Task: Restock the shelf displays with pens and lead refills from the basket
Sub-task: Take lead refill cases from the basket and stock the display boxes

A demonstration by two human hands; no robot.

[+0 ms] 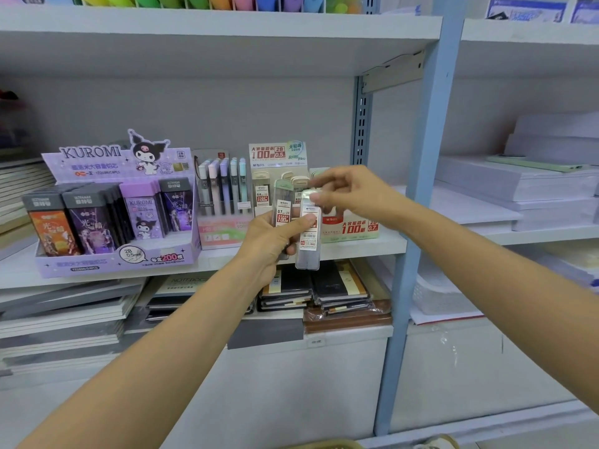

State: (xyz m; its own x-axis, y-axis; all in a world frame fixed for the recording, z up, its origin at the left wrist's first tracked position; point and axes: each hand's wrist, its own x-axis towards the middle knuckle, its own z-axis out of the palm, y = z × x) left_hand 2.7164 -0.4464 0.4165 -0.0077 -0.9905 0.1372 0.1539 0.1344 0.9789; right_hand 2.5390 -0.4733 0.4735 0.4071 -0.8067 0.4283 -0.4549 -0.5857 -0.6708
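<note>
Refill case (308, 246) bridges left grip (269, 243) and right grip (353, 196).

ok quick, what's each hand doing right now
left hand: grips a small bunch of lead refill cases.
right hand: pinches the top of the front refill case in that bunch.

- Dark notebooks (340, 286) in flat stacks on the lower board, atop a brown wrapped pack (346, 320).
- Grey and cream pads (64, 312) piled flat at lower left.
- White paper reams (518, 186) stacked in the right-hand bay, a pale green flat item (534, 164) on top.
- Blue upright post (431, 124) between the two bays.
- Bright-coloured dividers (194, 1) along the top edge.
</note>
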